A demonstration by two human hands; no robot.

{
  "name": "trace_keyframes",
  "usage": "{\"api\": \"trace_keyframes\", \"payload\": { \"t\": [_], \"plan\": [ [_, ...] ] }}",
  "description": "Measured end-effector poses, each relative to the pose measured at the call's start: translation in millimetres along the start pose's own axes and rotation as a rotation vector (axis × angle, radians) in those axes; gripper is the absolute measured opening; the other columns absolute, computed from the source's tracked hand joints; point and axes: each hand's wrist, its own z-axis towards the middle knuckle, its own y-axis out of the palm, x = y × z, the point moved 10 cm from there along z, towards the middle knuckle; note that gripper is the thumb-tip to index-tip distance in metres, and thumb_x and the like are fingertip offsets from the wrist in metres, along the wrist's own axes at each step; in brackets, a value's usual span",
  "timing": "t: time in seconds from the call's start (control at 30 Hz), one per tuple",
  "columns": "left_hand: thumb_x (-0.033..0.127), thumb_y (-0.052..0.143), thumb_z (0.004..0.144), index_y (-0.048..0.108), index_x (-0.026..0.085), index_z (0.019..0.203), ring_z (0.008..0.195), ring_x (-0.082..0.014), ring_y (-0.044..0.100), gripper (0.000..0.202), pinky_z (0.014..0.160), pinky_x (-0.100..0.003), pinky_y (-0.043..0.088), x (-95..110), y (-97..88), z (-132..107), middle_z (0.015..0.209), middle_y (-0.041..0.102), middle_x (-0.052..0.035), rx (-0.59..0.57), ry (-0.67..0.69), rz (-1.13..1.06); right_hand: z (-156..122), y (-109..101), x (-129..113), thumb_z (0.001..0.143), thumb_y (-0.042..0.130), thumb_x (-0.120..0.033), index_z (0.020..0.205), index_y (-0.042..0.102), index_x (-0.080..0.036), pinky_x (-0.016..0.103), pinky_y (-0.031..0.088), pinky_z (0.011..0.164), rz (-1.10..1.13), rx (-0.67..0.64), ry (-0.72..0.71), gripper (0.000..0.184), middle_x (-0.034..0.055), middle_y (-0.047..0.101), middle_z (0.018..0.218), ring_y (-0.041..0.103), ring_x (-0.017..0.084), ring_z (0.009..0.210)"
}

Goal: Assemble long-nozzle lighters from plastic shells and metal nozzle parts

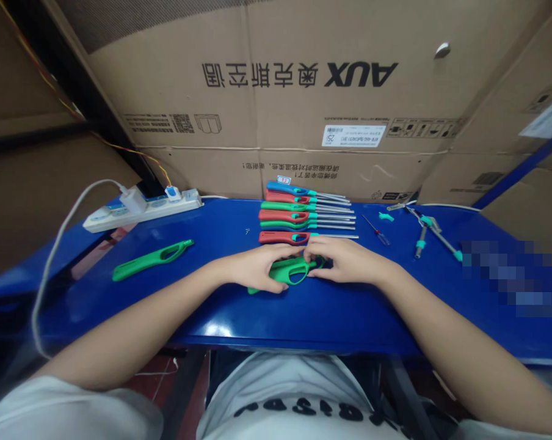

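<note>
Both my hands meet at the middle of the blue table (239, 305). My left hand (257, 267) is closed round a green lighter handle (289, 271) that lies flat on the table. My right hand (344, 260) pinches the front end of the same handle, where a small dark part sits under the fingertips. Just beyond my hands lies a row of several finished long-nozzle lighters (303, 214) in red, green and blue, their metal tubes pointing right.
A loose green handle shell (151, 260) lies to the left. A white power strip (143, 208) with plugs sits at the back left. Metal tubes with teal tips (429, 235), a small teal piece (386, 216) and a small screwdriver (377, 230) lie to the right. Cardboard boxes (303, 91) wall the back.
</note>
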Motion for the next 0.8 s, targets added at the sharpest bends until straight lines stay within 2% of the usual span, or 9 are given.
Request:
{"api": "trace_keyframes", "payload": {
  "t": [0.07, 0.13, 0.23, 0.37, 0.5, 0.57, 0.63, 0.73, 0.8],
  "plan": [
    [0.017, 0.072, 0.075, 0.052, 0.019, 0.142, 0.125, -0.0258, 0.06, 0.07, 0.108, -0.037, 0.046, -2, 2.4, 0, 0.139, 0.06, -0.0113, -0.016, 0.002, 0.026, 0, 2, -2, 0.09, 0.068, -0.028, 0.11, 0.063, -0.022, 0.029, 0.047, 0.079, 0.0, 0.003, -0.009, 0.022, 0.0053, 0.064, 0.11, 0.062, 0.019, 0.095],
    [0.018, 0.07, 0.079, 0.059, 0.017, 0.133, 0.115, -0.024, 0.064, 0.055, 0.102, -0.035, 0.05, -4, 4.0, 2, 0.129, 0.064, -0.0106, 0.0, 0.003, 0.032, 1, 4, -6, 0.091, 0.066, -0.028, 0.11, 0.065, -0.024, 0.029, 0.048, 0.08, -0.018, 0.002, -0.026, 0.02, 0.0063, 0.062, 0.115, 0.062, 0.019, 0.096],
    [0.023, 0.069, 0.085, 0.062, 0.015, 0.125, 0.116, -0.0243, 0.064, 0.041, 0.102, -0.035, 0.05, -5, 6.6, 4, 0.128, 0.065, -0.0123, 0.019, 0.033, 0.035, 4, 10, -15, 0.094, 0.063, -0.028, 0.11, 0.069, -0.026, 0.029, 0.049, 0.079, -0.066, -0.015, -0.062, 0.018, 0.0063, 0.058, 0.118, 0.063, 0.019, 0.095],
    [0.025, 0.074, 0.082, 0.057, 0.015, 0.135, 0.131, -0.0277, 0.056, 0.057, 0.113, -0.039, 0.042, -7, 5.4, 2, 0.141, 0.058, -0.0157, 0.036, 0.065, 0.071, 5, 14, -21, 0.095, 0.06, -0.027, 0.104, 0.07, -0.023, 0.029, 0.048, 0.072, -0.162, -0.043, -0.063, 0.013, 0.0077, 0.058, 0.116, 0.062, 0.019, 0.091],
    [0.019, 0.072, 0.079, 0.052, 0.016, 0.142, 0.133, -0.0272, 0.055, 0.067, 0.114, -0.04, 0.043, -11, 2.8, 0, 0.144, 0.057, -0.0151, 0.04, 0.071, 0.071, 0, 12, -20, 0.095, 0.061, -0.03, 0.098, 0.066, -0.021, 0.029, 0.047, 0.071, -0.15, -0.073, -0.043, 0.011, 0.0083, 0.056, 0.119, 0.062, 0.019, 0.09],
    [0.018, 0.071, 0.079, 0.05, 0.016, 0.145, 0.133, -0.0271, 0.056, 0.069, 0.113, -0.041, 0.044, -13, 0.2, 0, 0.145, 0.057, -0.0156, 0.057, 0.064, 0.08, -3, 4, -16, 0.097, 0.058, -0.031, 0.099, 0.064, -0.02, 0.029, 0.048, 0.073, -0.124, -0.05, -0.023, 0.013, 0.0085, 0.057, 0.12, 0.062, 0.019, 0.09],
    [0.02, 0.07, 0.081, 0.05, 0.015, 0.146, 0.13, -0.0279, 0.058, 0.068, 0.112, -0.042, 0.045, -16, -2.9, 0, 0.143, 0.058, -0.0161, 0.08, 0.048, 0.097, -6, -11, -8, 0.099, 0.053, -0.032, 0.101, 0.062, -0.02, 0.03, 0.047, 0.076, -0.096, 0.029, 0.009, 0.015, 0.009, 0.058, 0.116, 0.061, 0.019, 0.09],
    [0.025, 0.067, 0.087, 0.047, 0.019, 0.15, 0.131, -0.0274, 0.058, 0.066, 0.11, -0.042, 0.047, -17, -7.4, 1, 0.145, 0.058, -0.0145, 0.112, 0.038, 0.09, -12, -38, 6, 0.1, 0.048, -0.032, 0.097, 0.059, -0.019, 0.031, 0.046, 0.077, -0.07, 0.164, 0.049, 0.017, 0.0089, 0.062, 0.101, 0.059, 0.02, 0.086],
    [0.026, 0.065, 0.09, 0.042, 0.021, 0.153, 0.135, -0.0258, 0.055, 0.067, 0.113, -0.041, 0.044, -14, -10.7, 1, 0.15, 0.054, -0.0129, 0.14, 0.062, 0.083, -16, -48, 17, 0.099, 0.048, -0.032, 0.088, 0.058, -0.019, 0.031, 0.044, 0.072, -0.063, 0.182, 0.099, 0.02, 0.0072, 0.064, 0.089, 0.057, 0.019, 0.079]
  ]
}}
